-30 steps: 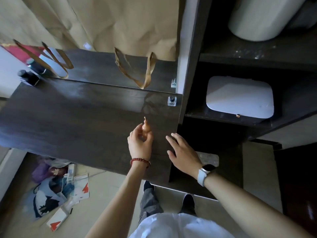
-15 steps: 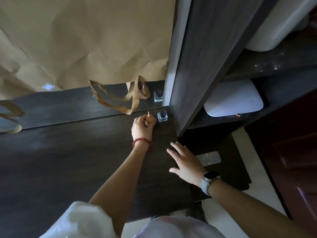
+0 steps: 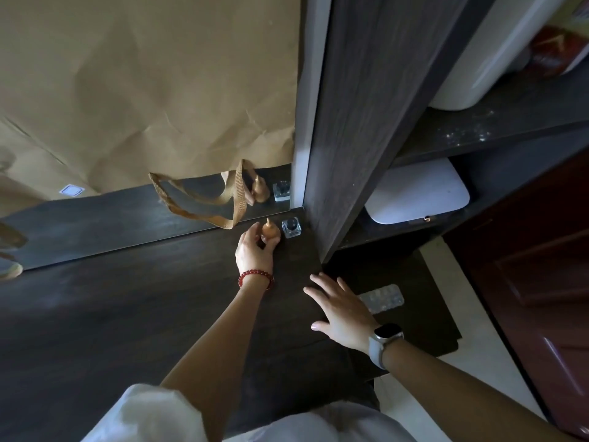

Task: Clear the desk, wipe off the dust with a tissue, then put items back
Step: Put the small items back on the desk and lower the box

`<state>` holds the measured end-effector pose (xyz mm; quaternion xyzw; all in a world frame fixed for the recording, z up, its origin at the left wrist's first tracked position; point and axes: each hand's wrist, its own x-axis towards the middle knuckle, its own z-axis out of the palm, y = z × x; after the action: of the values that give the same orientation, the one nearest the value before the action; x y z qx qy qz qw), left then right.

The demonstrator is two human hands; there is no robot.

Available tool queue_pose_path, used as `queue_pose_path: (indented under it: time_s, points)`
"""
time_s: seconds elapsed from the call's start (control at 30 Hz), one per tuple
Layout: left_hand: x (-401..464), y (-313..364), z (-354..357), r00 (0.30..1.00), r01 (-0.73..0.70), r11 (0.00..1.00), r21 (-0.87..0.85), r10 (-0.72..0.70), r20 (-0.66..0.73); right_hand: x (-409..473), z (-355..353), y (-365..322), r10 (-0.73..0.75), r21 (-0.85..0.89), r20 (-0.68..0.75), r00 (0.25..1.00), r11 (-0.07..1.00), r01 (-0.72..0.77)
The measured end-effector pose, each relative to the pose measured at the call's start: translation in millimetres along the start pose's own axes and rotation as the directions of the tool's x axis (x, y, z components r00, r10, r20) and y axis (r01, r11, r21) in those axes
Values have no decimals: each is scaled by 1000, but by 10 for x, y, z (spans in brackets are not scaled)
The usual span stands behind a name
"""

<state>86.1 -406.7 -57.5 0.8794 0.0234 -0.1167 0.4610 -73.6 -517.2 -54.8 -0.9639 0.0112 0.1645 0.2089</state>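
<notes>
At desk [image 3: 134, 314] far corner, our left hand [image 3: 253, 255] grips small wooden gourd [image 3: 269, 231], upright, just beside glass bottle [image 3: 291, 227] at 3 o'clock. Right hand [image 3: 342, 309] flat, empty. We judge: seat base fully, release without nudging bottle.

Single view only, head-mounted wide-angle, so nothing is shared with a second view. It looks forward and steeply down at the dark desk [image 3: 134, 314] from close above its front edge; the wearer's white-clad torso fills the bottom of the frame. Facing the desk's far-right corner, where the mirror [image 3: 105, 221] meets the shelf unit's side panel [image 3: 357, 129]. Strong edge distortion bends the panel and shelves right of the desk.
</notes>
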Motion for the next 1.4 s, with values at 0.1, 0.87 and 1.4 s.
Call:
queue_pose_path:
  time_s: [0.1, 0.87, 1.4]
  points:
    - [-62, 11, -34, 1000, 1, 1000, -19, -1, -1, -10, -30, 15, -7, 31, 4, 1000, 1000, 7]
    - [-1095, 1738, 902, 993, 22, 999, 25, -25, 120, -128, -1622, 1309, 612, 530, -510, 604, 777, -340]
    - [-2036, 1428, 847, 997, -28, 998, -61, 24, -75, -1003, -1321, 1226, 491, 754, -485, 723, 654, 61]
